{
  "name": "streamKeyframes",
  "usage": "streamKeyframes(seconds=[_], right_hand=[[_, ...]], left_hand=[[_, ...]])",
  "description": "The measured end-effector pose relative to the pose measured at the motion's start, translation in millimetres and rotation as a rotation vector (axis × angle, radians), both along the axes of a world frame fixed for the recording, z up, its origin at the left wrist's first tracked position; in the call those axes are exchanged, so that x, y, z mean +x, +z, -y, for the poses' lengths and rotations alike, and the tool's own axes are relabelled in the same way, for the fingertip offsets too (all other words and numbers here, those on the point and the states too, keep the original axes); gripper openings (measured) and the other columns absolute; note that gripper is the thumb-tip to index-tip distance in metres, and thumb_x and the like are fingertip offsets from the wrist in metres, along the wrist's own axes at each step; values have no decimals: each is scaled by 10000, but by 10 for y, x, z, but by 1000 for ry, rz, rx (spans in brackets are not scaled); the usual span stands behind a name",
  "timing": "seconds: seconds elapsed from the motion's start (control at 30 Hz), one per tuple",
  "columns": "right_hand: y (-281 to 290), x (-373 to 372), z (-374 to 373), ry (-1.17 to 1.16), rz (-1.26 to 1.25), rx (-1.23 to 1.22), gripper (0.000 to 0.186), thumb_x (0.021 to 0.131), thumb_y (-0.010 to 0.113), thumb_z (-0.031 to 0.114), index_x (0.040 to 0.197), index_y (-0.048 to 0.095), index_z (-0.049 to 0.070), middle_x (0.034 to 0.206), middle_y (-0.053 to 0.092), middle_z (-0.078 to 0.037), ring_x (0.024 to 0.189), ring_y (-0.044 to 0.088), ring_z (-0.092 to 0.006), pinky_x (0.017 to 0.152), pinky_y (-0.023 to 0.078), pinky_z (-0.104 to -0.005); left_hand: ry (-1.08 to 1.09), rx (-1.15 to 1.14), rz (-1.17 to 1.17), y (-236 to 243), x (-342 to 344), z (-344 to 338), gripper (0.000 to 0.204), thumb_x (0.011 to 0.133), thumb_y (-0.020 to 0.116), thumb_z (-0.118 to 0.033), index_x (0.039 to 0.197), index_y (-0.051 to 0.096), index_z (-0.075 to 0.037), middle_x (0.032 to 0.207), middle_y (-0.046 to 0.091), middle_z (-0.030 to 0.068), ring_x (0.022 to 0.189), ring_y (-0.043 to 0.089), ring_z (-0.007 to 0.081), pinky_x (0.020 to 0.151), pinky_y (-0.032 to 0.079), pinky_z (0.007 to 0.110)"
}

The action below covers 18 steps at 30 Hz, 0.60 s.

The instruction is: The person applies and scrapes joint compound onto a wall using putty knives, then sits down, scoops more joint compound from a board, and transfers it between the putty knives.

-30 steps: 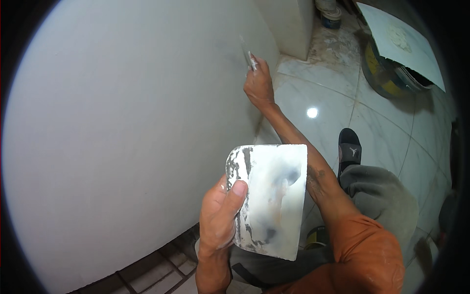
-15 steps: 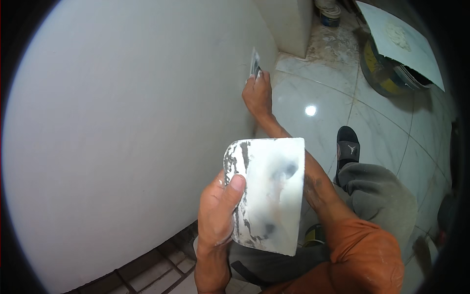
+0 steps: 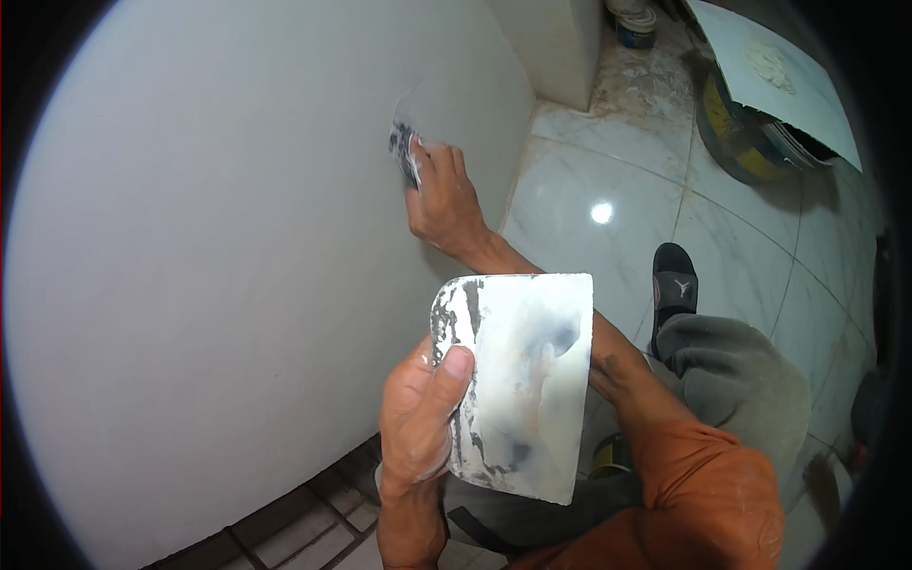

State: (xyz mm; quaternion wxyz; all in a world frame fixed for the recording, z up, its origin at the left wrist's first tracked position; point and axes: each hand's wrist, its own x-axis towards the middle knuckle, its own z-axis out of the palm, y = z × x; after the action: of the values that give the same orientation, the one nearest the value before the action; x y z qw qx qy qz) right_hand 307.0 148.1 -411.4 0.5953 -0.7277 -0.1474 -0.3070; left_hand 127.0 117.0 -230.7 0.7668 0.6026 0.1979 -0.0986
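My left hand (image 3: 413, 418) grips a wide, rectangular plastering blade (image 3: 527, 389) smeared with white putty and dark patches, its thumb over the near edge. My right hand (image 3: 442, 195) is closed on a small putty knife (image 3: 404, 147), held against the white wall (image 3: 237, 237) above and left of the blade, with a faint grey streak by its tip. My right forearm passes partly behind the blade.
At upper right, a white board (image 3: 788, 57) with a putty pile rests on a large bucket (image 3: 722, 128). Beyond are a small tub (image 3: 636, 33) and a pillar (image 3: 556, 47). My sandalled foot (image 3: 674, 280) stands on marble-look tiles (image 3: 731, 247); dark bars (image 3: 337, 499) run below the wall.
My right hand and putty knife have moved left along the wall, after first dipping slightly lower. My left hand and blade have shifted only slightly.
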Motion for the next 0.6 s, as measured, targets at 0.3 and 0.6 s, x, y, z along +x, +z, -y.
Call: streamKeyframes(seconds=[0.3, 0.6], right_hand=[[-118, 786, 356, -137, -264, 104, 406, 803, 482, 9, 1178, 458, -146, 1025, 466, -233, 914, 487, -378, 810, 444, -428], [84, 160, 48, -87, 112, -19, 466, 697, 498, -56, 1154, 480, -146, 1064, 473, -239, 962, 473, -388, 854, 437, -423]], left_hand=[[-8, 1, 0, -26, 18, -8, 379, 956, 475, -180, 1219, 459, 92, 1107, 597, 145, 942, 596, 153, 826, 472, 269], [2, -1, 22, 7, 18, 22, 402, 952, 483, -191, 1230, 449, 97, 1115, 593, 151, 955, 593, 160, 835, 468, 272]])
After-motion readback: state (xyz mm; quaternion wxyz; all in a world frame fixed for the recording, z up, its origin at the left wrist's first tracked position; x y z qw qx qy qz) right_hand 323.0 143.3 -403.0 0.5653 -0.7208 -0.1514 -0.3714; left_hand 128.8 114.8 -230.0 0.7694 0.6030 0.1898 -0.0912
